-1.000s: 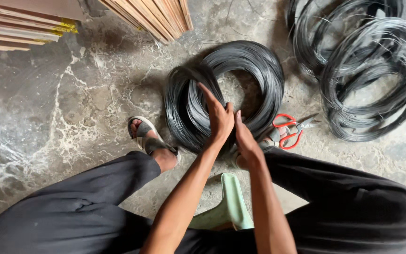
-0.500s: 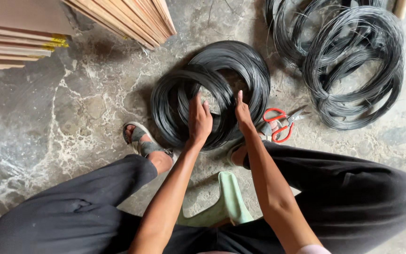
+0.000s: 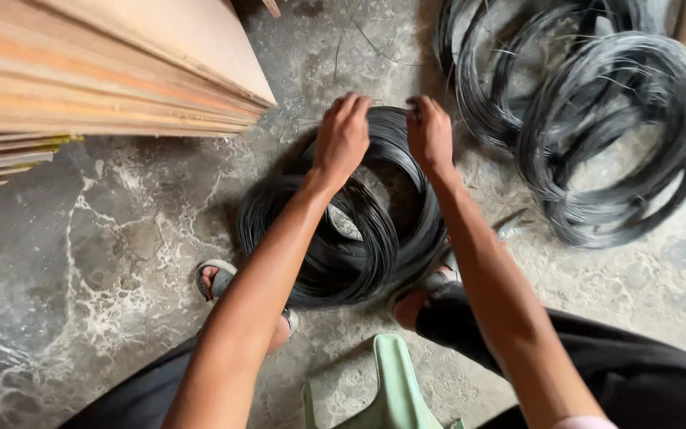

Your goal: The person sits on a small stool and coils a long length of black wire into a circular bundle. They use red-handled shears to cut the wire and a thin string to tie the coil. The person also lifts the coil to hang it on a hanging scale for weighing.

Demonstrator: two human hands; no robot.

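Two overlapping coils of thin black wire [image 3: 343,246] lie on the marbled grey floor [image 3: 105,262] in front of me. My left hand [image 3: 343,135] rests on the far rim of the coils with its fingers curled down onto the strands. My right hand [image 3: 429,131] sits just beside it on the same far rim, fingers pinched on the wire. Both forearms reach out over the coils. My sandalled feet [image 3: 220,282] stand at the near edge of the coils, and part of the wire is hidden under my arms.
A stack of plywood sheets [image 3: 105,71] fills the upper left. More black wire coils [image 3: 597,127] lie at the upper right. A metal tool tip [image 3: 510,226] shows beside my right forearm. A pale green stool [image 3: 391,389] is between my legs.
Both hands have moved from the near side of the coils to the far rim. The view has shifted forward and closer, and the red-handled cutters are now mostly hidden by my right arm.
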